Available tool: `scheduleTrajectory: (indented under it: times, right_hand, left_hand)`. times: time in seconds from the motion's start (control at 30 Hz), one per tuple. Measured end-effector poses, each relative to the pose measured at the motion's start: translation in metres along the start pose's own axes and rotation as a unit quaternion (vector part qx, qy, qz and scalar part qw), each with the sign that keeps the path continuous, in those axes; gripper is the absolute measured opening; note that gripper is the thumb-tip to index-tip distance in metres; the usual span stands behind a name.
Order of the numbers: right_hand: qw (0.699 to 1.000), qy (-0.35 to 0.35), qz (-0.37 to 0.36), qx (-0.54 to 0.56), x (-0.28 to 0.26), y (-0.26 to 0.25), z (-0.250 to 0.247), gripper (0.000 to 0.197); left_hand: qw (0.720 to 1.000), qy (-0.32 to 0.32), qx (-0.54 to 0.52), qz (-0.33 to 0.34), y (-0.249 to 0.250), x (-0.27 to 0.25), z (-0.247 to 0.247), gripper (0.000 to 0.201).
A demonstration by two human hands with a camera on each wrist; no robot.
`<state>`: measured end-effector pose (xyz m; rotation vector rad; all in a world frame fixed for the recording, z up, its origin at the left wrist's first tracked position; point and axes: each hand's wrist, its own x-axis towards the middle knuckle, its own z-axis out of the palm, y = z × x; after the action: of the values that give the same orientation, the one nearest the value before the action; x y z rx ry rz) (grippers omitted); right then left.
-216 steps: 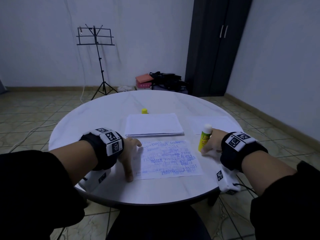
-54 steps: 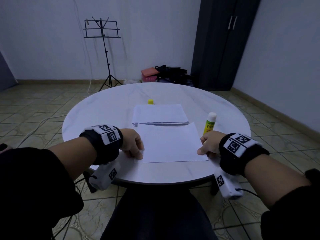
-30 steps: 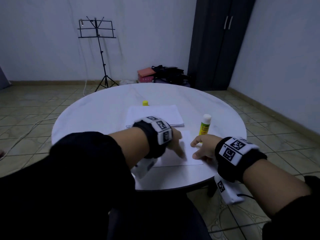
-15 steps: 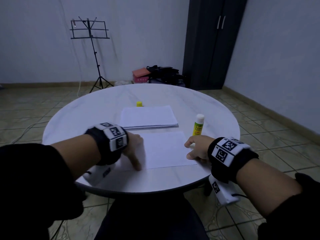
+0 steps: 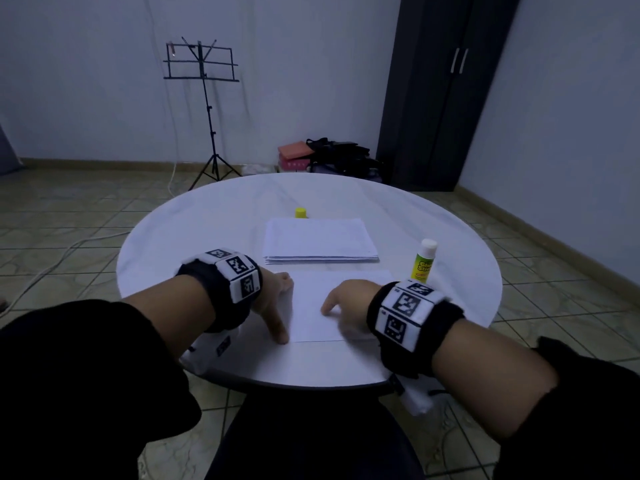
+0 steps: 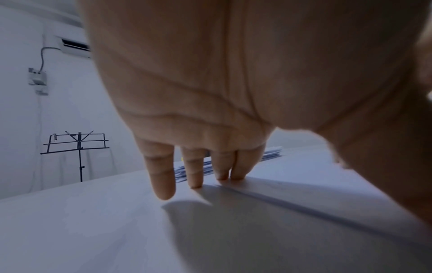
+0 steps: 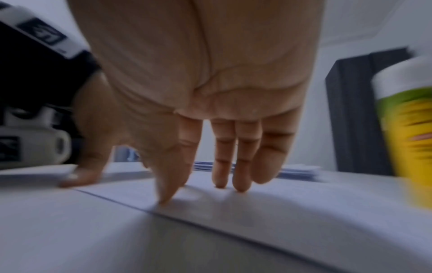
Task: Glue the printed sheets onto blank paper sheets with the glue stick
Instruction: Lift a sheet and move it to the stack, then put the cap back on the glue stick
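A blank white sheet lies on the round table's near side, no print showing on it. My left hand presses its left edge with straight fingers, the thumb pointing toward me. My right hand lies flat on the middle of the sheet, its fingertips spread and pressing down. The uncapped glue stick stands upright just right of the sheet, close beside my right hand in the right wrist view. Neither hand holds anything.
A stack of sheets lies behind the blank sheet, with the yellow glue cap beyond it. The white table has bare surface to the left and far side. A music stand and a dark wardrobe stand by the walls.
My right hand has slid left from the sheet's right edge toward its middle. The left hand stays at the left edge. Seven seconds ago a printed sheet lay face up here.
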<state>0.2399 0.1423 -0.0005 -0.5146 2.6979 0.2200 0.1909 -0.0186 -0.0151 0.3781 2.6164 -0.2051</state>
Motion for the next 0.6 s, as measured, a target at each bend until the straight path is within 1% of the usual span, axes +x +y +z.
scheduleTrajectory:
  times: [0.07,0.1,0.17,0.2,0.23,0.3,0.37,0.47,0.6]
  right_hand:
    - [0.999,0.006,-0.037,0.036,0.01,-0.023,-0.006,0.05]
    - [0.997,0.01,-0.054,0.051,0.014,-0.031,-0.009,0.05]
    - [0.994,-0.009,-0.058,0.088,0.022,-0.036,-0.017,0.054]
    - [0.993,-0.026,-0.051,0.107,0.027,-0.035,-0.02,0.059]
    - [0.992,-0.037,-0.044,0.113,0.03,-0.031,-0.022,0.067]
    - [0.995,-0.04,-0.026,0.089,0.033,-0.017,-0.024,0.084]
    - [0.995,-0.05,0.002,0.087,0.034,0.003,-0.021,0.093]
    - [0.99,-0.067,0.037,0.115,0.024,0.032,-0.018,0.094]
    - [0.991,-0.069,0.062,0.096,0.013,0.058,-0.009,0.092]
  left_hand:
    - [1.0,0.004,0.001,0.004,0.003,-0.001,0.001,0.113]
    - [1.0,0.003,0.008,0.011,0.003,-0.001,0.001,0.105]
    - [0.999,0.009,0.012,0.035,0.004,-0.002,0.002,0.088]
    - [0.999,0.012,0.011,0.037,0.004,-0.003,0.002,0.085]
    - [0.999,0.018,0.012,0.036,0.004,-0.003,0.002,0.087]
    - [0.999,0.024,0.017,0.033,0.003,-0.004,0.001,0.092]
    - [0.999,0.025,0.006,0.021,0.002,-0.004,0.0,0.092]
    - [1.0,0.022,-0.006,0.015,0.001,-0.004,-0.001,0.094]
    - [1.0,0.024,-0.01,0.014,0.001,-0.001,-0.001,0.093]
